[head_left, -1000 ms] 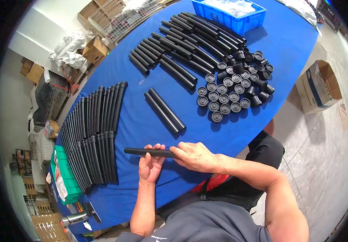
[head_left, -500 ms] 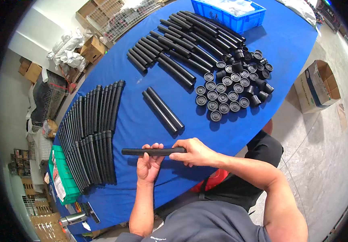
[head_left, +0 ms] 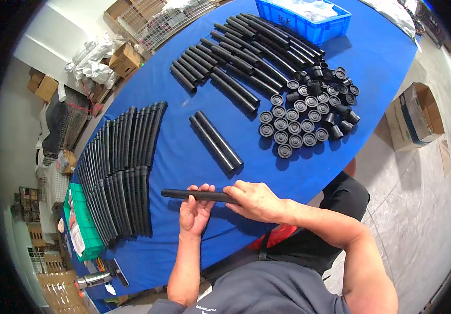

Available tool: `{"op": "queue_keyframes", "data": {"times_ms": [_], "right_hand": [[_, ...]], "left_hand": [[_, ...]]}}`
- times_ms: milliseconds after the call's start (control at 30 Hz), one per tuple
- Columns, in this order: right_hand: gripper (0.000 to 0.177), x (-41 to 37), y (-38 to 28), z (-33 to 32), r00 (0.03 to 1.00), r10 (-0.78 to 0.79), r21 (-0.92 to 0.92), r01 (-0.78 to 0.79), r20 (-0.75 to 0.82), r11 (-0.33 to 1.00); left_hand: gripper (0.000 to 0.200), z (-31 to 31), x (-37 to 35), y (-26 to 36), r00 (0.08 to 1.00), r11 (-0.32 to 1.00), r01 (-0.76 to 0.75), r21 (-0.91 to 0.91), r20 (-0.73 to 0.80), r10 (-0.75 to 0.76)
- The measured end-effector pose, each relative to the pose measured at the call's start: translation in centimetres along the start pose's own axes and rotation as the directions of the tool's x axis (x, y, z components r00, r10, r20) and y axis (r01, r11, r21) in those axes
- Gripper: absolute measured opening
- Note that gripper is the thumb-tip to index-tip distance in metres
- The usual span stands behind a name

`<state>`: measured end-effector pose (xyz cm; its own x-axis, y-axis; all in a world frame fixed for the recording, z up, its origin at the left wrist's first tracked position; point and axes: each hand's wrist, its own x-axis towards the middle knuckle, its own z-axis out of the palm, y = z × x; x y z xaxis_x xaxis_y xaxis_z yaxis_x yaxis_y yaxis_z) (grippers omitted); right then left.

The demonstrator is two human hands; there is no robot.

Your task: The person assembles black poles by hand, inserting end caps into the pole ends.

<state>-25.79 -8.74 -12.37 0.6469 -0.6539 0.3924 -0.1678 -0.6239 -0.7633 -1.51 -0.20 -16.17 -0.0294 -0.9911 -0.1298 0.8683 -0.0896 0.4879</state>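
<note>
A black tube [head_left: 210, 195] lies nearly level across my two hands, above the blue-covered table. My left hand [head_left: 196, 212] holds it near the middle, palm up, with the fingertips behind it and the thumb in front. The right end is covered by my right hand [head_left: 257, 201], whose fingers are closed over it from above. Whether a cap sits under those fingers is hidden. Just beyond my hands, two more black tubes [head_left: 216, 142] lie side by side on the cloth.
Round black caps [head_left: 294, 126] are grouped at the right. Many loose tubes [head_left: 236, 57] lie at the back, near a blue crate [head_left: 319, 29]. Rows of tubes with capped-looking ends [head_left: 121, 172] cover the left side, beside a green bin [head_left: 84, 225]. A cardboard box [head_left: 414, 118] stands on the floor.
My right hand has shifted its grip, from pinching the tube's end to closing over it with the knuckles up. My left hand still holds the middle. The whole view has shifted slightly.
</note>
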Motion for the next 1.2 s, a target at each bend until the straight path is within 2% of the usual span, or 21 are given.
{"op": "queue_keyframes", "data": {"times_ms": [33,100,200,233,333,367,400,467,500,533,600,633,667,733,833,900,933,1067,1100,1167,1200], "right_hand": [[0.031,0.5,-0.7,-1.1,0.975,0.172,0.139,-0.192,0.143,0.971],[0.031,1.8,-1.8,-3.4,0.783,0.411,0.305,-0.578,0.467,0.756],[0.031,0.6,-0.3,-1.4,0.907,0.323,0.279,-0.395,0.271,0.875],[0.03,0.3,0.1,-0.4,0.995,0.092,0.194,-0.098,0.04,0.976],[0.03,-0.2,-0.2,-0.1,0.995,0.062,0.042,-0.066,0.075,0.997],[0.031,-0.1,0.5,-0.1,0.995,0.065,0.174,-0.077,0.075,0.982],[0.032,0.5,0.2,-1.0,0.951,0.218,0.255,-0.271,0.22,0.928],[0.034,1.8,-1.3,-3.4,0.737,0.431,0.315,-0.635,0.52,0.706],[0.035,1.0,-0.2,-1.8,0.867,0.358,0.248,-0.453,0.348,0.856],[0.035,0.5,0.2,-0.9,0.948,0.254,0.169,-0.287,0.193,0.943],[0.035,0.2,0.3,0.3,0.996,-0.036,-0.07,0.031,-0.076,0.997],[0.033,0.2,0.3,0.2,0.994,-0.08,-0.085,0.073,-0.08,0.994],[0.032,0.2,0.4,-0.2,0.997,0.057,0.024,-0.058,0.044,0.998],[0.033,1.0,-0.3,-1.9,0.906,0.279,0.183,-0.348,0.318,0.92],[0.036,1.6,-1.0,-2.8,0.751,0.444,0.327,-0.629,0.488,0.705],[0.036,0.2,0.3,-0.1,0.96,0.221,0.19,-0.252,0.173,0.949],[0.036,0.0,0.4,0.4,0.998,0.055,0.066,-0.057,0.033,0.996],[0.032,0.1,0.4,-0.2,0.994,0.104,0.183,-0.109,0.036,0.977],[0.031,0.7,-0.1,-1.1,0.947,0.258,0.283,-0.305,0.192,0.909],[0.029,1.7,-1.2,-2.8,0.721,0.457,0.363,-0.671,0.52,0.646],[0.03,1.2,-0.7,-2.1,0.851,0.374,0.337,-0.498,0.369,0.799]], "left_hand": [[0.027,-0.1,0.0,0.0,1.0,1.0,-0.002,-0.001,0.012,0.002],[0.027,-0.1,0.0,0.0,1.0,1.0,-0.001,-0.002,0.013,0.001],[0.027,0.2,0.1,-0.1,1.0,1.0,0.002,0.011,-0.002,-0.002],[0.026,0.2,0.1,-0.1,1.0,1.0,0.001,0.018,-0.012,-0.001],[0.027,-0.1,0.0,0.1,1.0,1.0,0.015,-0.025,-0.007,-0.015],[0.027,-0.1,0.0,0.0,1.0,1.0,0.009,-0.025,0.0,-0.009],[0.027,-0.1,0.0,0.0,1.0,1.0,0.003,-0.025,0.008,-0.003],[0.027,0.0,0.0,0.0,1.0,1.0,0.0,-0.023,0.009,0.0],[0.027,0.0,0.1,0.0,1.0,1.0,0.002,-0.022,0.003,-0.002],[0.027,0.0,0.2,-0.1,1.0,1.0,0.005,-0.022,-0.002,-0.005],[0.027,-0.1,0.2,0.0,1.0,1.0,0.006,-0.017,-0.014,-0.006],[0.027,-0.2,0.1,0.0,1.0,1.0,0.005,-0.015,-0.022,-0.006],[0.027,-0.2,0.0,-0.1,1.0,1.0,0.002,-0.016,-0.012,-0.003],[0.027,-0.2,0.1,0.0,1.0,1.0,-0.002,-0.014,0.01,0.002],[0.028,-0.1,0.1,-0.1,1.0,1.0,-0.004,0.012,-0.006,0.004],[0.029,-0.1,0.1,0.0,1.0,1.0,-0.001,0.017,-0.016,0.001],[0.03,-0.1,0.1,0.0,1.0,1.0,0.001,0.018,-0.023,0.0],[0.03,-0.2,0.0,-0.1,1.0,1.0,-0.019,0.019,-0.015,0.02],[0.03,-0.3,0.0,-0.2,1.0,1.0,-0.023,0.012,-0.01,0.023],[0.028,-0.3,0.1,-0.2,1.0,1.0,-0.028,0.009,0.002,0.028],[0.027,-0.1,0.1,-0.2,1.0,1.0,-0.026,0.014,0.008,0.026]]}}
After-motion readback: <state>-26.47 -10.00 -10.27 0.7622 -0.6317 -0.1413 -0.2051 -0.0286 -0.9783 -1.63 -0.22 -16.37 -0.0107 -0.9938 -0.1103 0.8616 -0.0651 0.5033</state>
